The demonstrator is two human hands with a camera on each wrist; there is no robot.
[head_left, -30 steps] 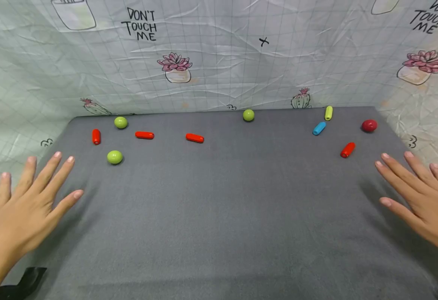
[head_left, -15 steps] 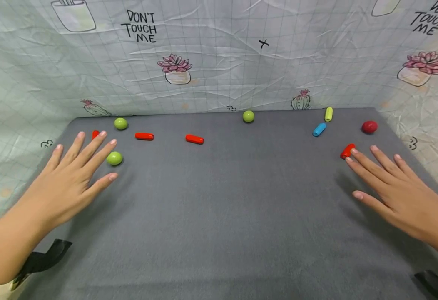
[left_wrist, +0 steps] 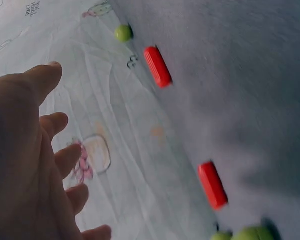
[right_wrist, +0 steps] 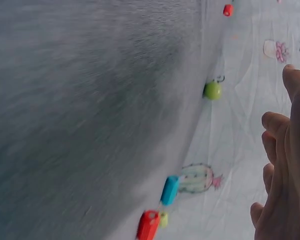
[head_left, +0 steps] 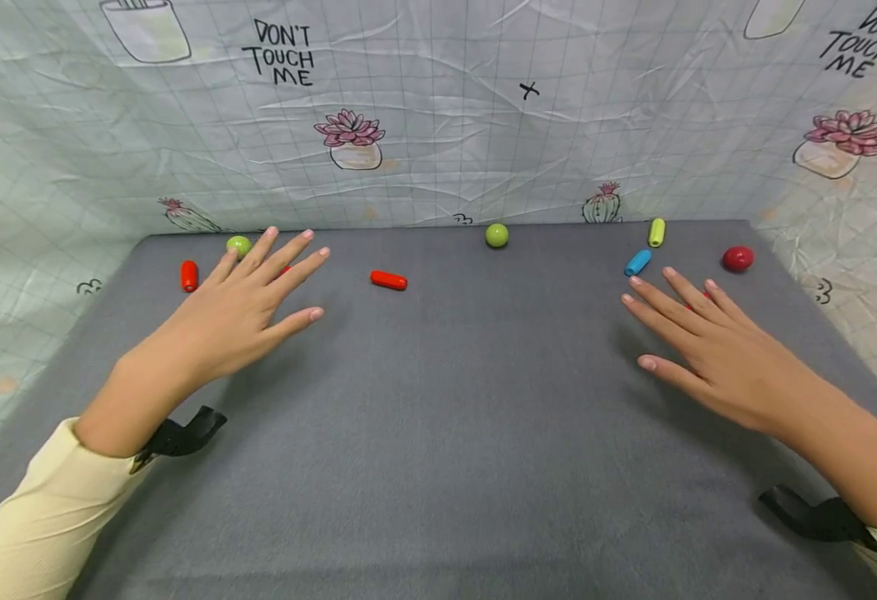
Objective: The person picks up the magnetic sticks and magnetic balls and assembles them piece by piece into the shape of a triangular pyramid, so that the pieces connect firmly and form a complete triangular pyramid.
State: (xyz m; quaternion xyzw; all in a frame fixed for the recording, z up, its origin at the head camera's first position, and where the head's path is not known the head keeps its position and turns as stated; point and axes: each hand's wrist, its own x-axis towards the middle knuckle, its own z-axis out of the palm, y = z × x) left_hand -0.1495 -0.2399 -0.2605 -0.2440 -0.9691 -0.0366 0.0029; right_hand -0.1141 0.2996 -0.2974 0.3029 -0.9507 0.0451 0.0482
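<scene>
Grey surface (head_left: 453, 450): left hand (head_left: 239, 321), right hand (head_left: 724, 358), both spread wide, shifted inward, partly hiding red beads (left_wrist: 212, 185).

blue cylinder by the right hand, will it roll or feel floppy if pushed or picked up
The blue cylinder may well roll sideways, given its rounded long sides. It probably won't tip, since it already lies on its side. Its straight outline suggests stiffness.

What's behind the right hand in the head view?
Slivers of a red piece show through gaps in the right hand. The rest is covered there; anything fully hidden, I can't tell.
</scene>
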